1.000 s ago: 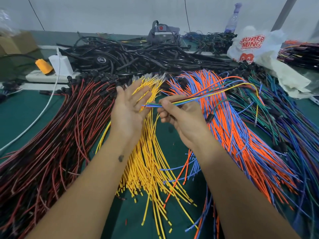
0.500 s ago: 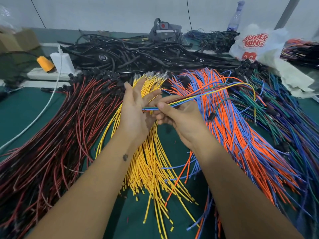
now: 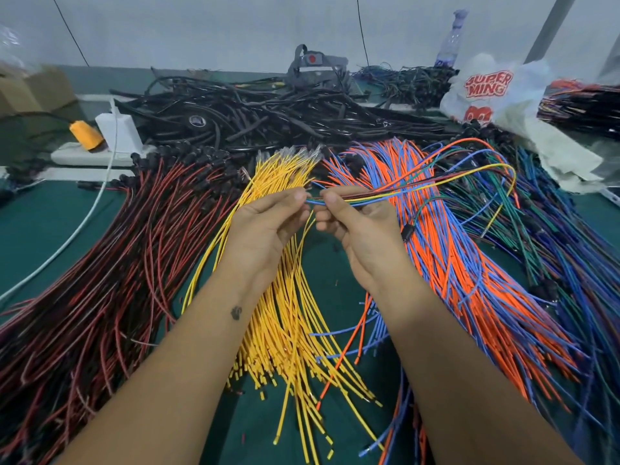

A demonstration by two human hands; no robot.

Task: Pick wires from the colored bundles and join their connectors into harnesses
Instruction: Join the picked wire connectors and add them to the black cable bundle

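- Around you, the red-and-black bundle fans out left, the yellow bundle lies under your wrists, and the orange-and-blue bundle spreads right.
- Far off, black cables pile beside a white plastic bag.
- Your left hand and right hand each pinch the picked wires, a thin yellow, blue, green and orange strand raised mid-table and arcing right.
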